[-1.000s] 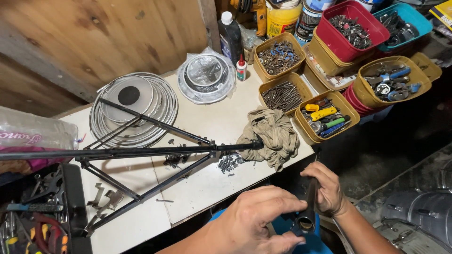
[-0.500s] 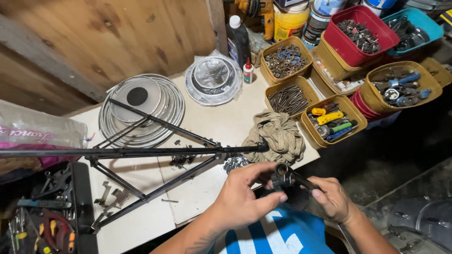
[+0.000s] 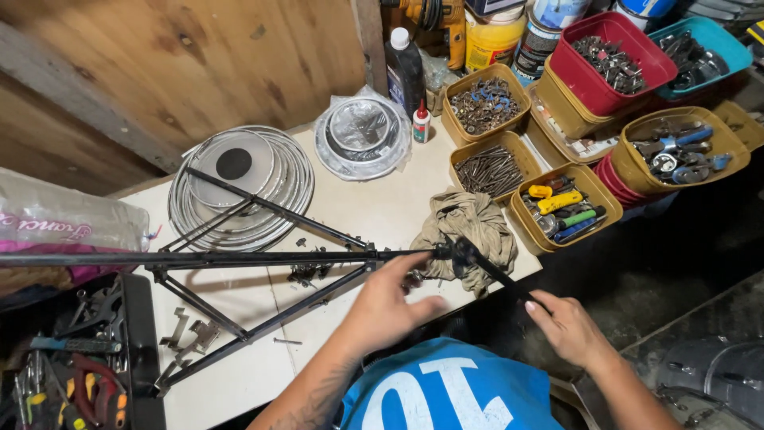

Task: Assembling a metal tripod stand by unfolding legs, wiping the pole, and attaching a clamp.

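Left hand (image 3: 394, 306) curled around the black stand (image 3: 239, 259) beside the rag (image 3: 469, 227), right hand (image 3: 569, 326) pinching its hinged arm (image 3: 497, 279); a firm brace likely steadies the joint.

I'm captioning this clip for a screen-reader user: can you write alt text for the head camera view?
Seen from above, a person's left hand and right hand hold a black folding metal stand lying across a white workbench, the right hand gripping a black arm at its end. Around it lie a rag, stacked round hoops and yellow tubs of screws and tools.
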